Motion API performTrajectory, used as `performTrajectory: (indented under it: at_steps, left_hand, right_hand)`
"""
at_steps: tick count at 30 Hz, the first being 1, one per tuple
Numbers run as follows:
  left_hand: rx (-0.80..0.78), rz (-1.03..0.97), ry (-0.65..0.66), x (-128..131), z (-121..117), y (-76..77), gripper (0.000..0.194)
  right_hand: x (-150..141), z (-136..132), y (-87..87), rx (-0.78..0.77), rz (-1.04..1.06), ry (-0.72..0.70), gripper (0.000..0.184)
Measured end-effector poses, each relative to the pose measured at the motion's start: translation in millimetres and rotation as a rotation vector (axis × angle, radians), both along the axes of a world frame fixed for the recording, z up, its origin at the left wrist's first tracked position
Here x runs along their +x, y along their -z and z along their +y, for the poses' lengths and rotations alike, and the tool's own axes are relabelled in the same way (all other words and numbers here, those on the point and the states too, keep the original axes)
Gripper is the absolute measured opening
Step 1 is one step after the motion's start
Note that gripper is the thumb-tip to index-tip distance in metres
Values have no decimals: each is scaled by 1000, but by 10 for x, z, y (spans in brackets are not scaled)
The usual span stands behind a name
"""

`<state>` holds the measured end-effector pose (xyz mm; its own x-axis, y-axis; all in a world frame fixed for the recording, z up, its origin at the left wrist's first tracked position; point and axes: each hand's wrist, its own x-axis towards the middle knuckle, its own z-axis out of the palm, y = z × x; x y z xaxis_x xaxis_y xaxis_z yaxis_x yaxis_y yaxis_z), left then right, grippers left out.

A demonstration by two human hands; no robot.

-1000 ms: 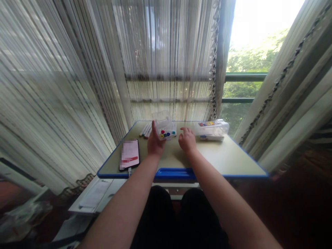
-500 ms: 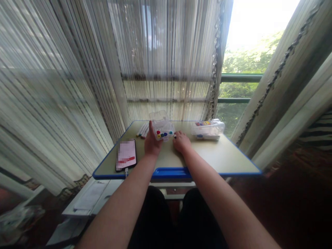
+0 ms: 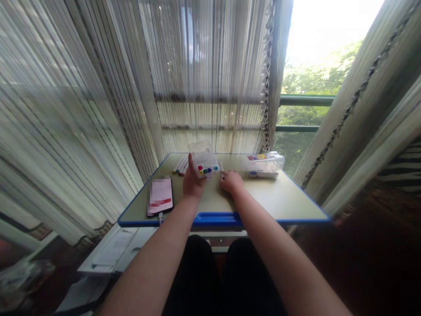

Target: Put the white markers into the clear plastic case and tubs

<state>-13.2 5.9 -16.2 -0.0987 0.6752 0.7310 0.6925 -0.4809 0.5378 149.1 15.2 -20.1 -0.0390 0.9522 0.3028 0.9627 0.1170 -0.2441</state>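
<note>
My left hand (image 3: 193, 183) is closed around an open, clear plastic case (image 3: 203, 152), its thumb up along the left side. Inside the tilted case, several markers show their coloured ends (image 3: 209, 170), among them red, yellow, green and blue. Just right of the case, my right hand (image 3: 232, 181) rests low over the table, fingers curled in a pinch on a white marker (image 3: 221, 166) with a dark end. The fingertips are partly hidden. Left of the case, several white markers (image 3: 181, 164) with coloured ends lie side by side on the table.
The pale table (image 3: 263, 202) has a blue edge and a blue tray (image 3: 217, 218) at its front. At the right lies a clear pencil box (image 3: 263, 163) with pens in it. A phone (image 3: 160, 196) with a cable lies front left. Curtains (image 3: 210, 87) hang behind the table.
The fingers of my right hand have curled in and drawn slightly back, and more of the white marker now shows beside the case. My left hand holds the case almost unmoved.
</note>
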Motion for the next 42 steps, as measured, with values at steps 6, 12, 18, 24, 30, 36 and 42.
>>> performTrajectory:
  at_steps: [6,12,18,24,30,36,42]
  left_hand:
    - [2,-10,-4,2,6,4,99]
    - [-15,-11,-27,10,-6,-5,99]
    - [4,-5,-7,5,21,6,100]
    - [6,-4,-18,-5,35,27,100]
    - [29,-5,6,-10,51,38,101]
    - [1,1,-7,0,36,20,99]
    - [9,24,-28,13,23,22,89]
  right_hand:
    - [90,50,5,-42,40,-27,46]
    - [84,25,26,-60,26,-37,41]
    - [63,-25,20,-60,-1,-39,33]
    - [70,-16,10,96,86,-12,33]
    - [104,40,-13,272,219,1,29]
    - [95,7,-53,620,481,-69,22]
    - [28,-156,-141,904,461,-261,20]
